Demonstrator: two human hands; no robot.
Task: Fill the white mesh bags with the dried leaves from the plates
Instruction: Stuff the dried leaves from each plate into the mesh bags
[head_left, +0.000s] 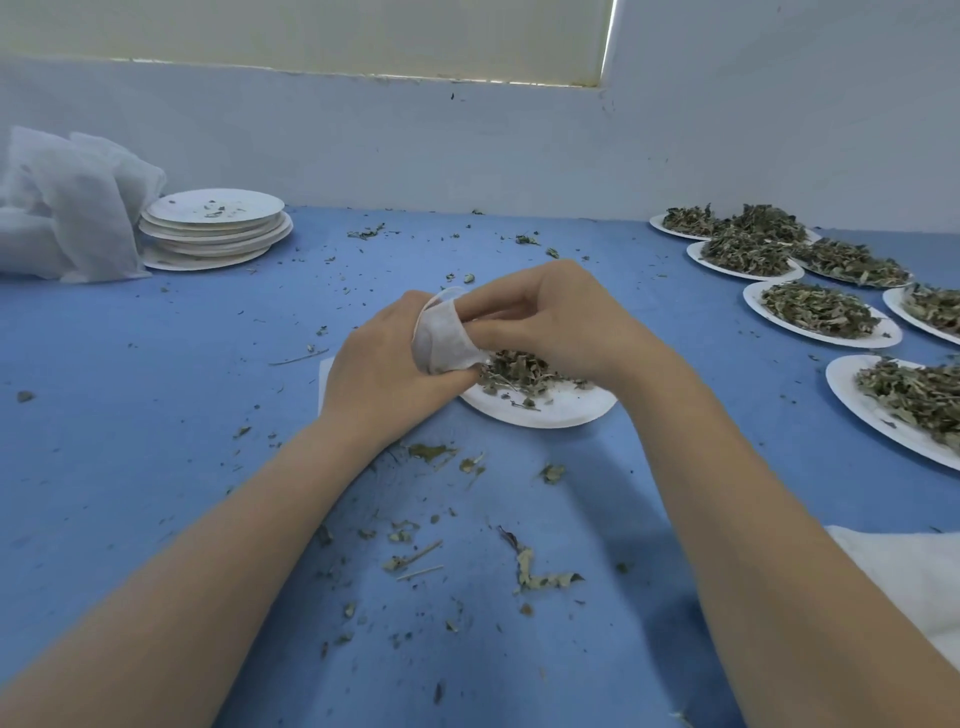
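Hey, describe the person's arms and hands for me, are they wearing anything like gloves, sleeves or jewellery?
Nothing worn shows. The left hand and the right hand are bare, with no gloves. Both forearms are bare from the wrist back to the lower edge of the picture, so no sleeve comes into view. No watch, bracelet or ring shows on the wrists or on the visible fingers.

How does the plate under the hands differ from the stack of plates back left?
The plate under the hands is single and holds a pile of dried leaves; the stack of plates is several high, its top one bearing only crumbs. The single plate sits mid-table, the stack by the wall. Both are white and round.
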